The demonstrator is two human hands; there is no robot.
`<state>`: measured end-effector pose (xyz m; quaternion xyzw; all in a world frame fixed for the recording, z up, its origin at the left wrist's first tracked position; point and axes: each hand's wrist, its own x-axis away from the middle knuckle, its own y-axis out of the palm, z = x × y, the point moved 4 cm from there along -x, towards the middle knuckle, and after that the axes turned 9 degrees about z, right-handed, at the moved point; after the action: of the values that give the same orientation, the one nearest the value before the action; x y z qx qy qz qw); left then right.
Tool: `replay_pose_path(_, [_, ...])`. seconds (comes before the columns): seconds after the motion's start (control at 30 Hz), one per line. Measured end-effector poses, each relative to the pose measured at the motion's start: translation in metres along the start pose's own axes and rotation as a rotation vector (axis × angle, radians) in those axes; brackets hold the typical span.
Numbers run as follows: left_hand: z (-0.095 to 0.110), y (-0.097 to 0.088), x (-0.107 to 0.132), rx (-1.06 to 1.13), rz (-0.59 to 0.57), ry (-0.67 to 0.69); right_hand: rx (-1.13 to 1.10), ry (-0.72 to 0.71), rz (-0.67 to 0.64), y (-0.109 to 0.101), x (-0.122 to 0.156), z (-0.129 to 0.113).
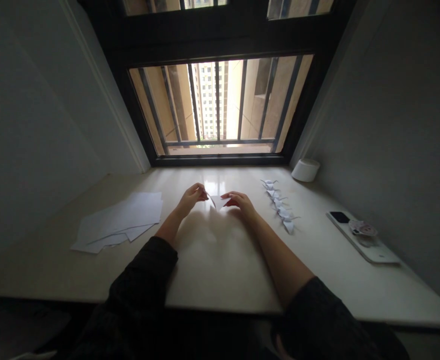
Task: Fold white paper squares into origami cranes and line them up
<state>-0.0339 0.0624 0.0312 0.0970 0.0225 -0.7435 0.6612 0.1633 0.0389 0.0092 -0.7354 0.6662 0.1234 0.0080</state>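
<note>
Paper (218, 202) sits between left grip (194, 195) and right grip (241, 202).

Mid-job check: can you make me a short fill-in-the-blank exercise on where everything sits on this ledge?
1. Seen by the person, the loose paper sheets lie toward the ____ end of the ledge.
2. The smartphone lies to the ____ of the row of origami cranes.
3. The folded paper between the left hand and the right hand is ____ in colour.

Missing words: left; right; white.
</note>
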Motion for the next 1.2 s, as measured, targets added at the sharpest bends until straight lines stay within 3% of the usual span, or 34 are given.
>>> replay_pose_path(0.2, [-0.006, -0.020, -0.007, 0.068, 0.152, -0.039, 0.006, 0.032, 0.016, 0.002, 0.002, -0.003])
replay_pose_path(0.4, [-0.011, -0.018, 0.000, 0.023, 0.187, -0.020, 0.065, 0.110, 0.047, -0.001, 0.002, 0.007])
replay_pose_path(0.8, [0.005, -0.009, 0.003, -0.151, 0.032, 0.149, 0.068, -0.040, 0.259, -0.015, -0.006, 0.005])
replay_pose_path(0.97, [0.006, -0.011, 0.006, -0.056, 0.185, 0.138, 0.064, -0.028, 0.253, -0.015, -0.006, 0.006])
replay_pose_path(1.2, [-0.007, -0.012, 0.007, 0.062, 0.331, -0.063, 0.007, -0.026, 0.350, -0.017, -0.009, 0.008])
